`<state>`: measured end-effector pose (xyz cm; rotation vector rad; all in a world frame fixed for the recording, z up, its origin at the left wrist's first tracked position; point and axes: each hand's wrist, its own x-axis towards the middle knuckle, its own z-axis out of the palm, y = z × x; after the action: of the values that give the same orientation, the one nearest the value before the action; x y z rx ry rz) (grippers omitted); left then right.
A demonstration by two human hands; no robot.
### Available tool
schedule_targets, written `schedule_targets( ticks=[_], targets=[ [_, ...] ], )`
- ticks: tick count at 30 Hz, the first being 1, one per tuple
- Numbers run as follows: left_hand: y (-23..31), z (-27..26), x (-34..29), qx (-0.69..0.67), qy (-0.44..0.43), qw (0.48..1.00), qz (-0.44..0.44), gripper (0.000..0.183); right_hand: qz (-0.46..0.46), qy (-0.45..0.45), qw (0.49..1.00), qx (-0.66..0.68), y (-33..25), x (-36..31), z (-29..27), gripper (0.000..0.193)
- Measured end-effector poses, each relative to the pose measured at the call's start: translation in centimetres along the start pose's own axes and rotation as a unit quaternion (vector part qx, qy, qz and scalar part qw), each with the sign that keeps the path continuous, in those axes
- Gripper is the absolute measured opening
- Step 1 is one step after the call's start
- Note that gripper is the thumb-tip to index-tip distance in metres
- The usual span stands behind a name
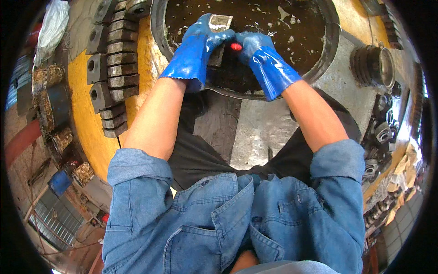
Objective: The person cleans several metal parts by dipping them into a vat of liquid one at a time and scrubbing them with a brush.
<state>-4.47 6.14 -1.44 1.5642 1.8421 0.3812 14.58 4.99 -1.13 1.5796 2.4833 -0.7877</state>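
Note:
A round dark tub (338, 43) of murky brown liquid with foam patches stands in front of me, and both my hands are over its near part. My left hand (198, 36), in a long blue rubber glove, is closed around a flat rectangular grey metal block (221, 21), whose top end shows wet beyond the fingers. Close beside it, my right hand (255, 43), gloved the same way, is closed around a tool with a red handle end (236, 47). The rest of that tool is hidden by the glove, so its kind cannot be made out.
To the left, several dark metal blocks (122, 59) stand in rows on a yellow surface (82, 118), some with round holes (96, 66). At right are a stack of metal rings (372, 66) and many small metal parts (383, 130). A clear plastic bag (54, 27) lies far left.

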Motion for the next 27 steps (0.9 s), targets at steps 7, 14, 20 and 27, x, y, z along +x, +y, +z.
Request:
schedule_targets(
  ticks=[7,14,20,27],
  targets=[
    [1.1,0.9,1.2,-0.031,-0.021,0.999,0.015,0.071,0.041,0.017,0.981,0.19,5.6,3.8,6.1,0.045],
    [0.9,-0.2,-0.4,-0.056,-0.003,0.998,-0.022,0.077,0.129,-0.06,0.883,0.447,2.1,1.4,0.5,0.047],
    [1.6,0.9,-0.1,-0.055,0.029,0.997,-0.044,0.097,0.075,-0.01,0.931,0.356,2.2,2.0,4.4,0.043],
    [-0.3,1.2,-0.8,-0.137,0.073,0.987,0.046,0.066,-0.084,0.103,0.991,0.034,2.0,0.7,2.1,0.035]
  ],
)
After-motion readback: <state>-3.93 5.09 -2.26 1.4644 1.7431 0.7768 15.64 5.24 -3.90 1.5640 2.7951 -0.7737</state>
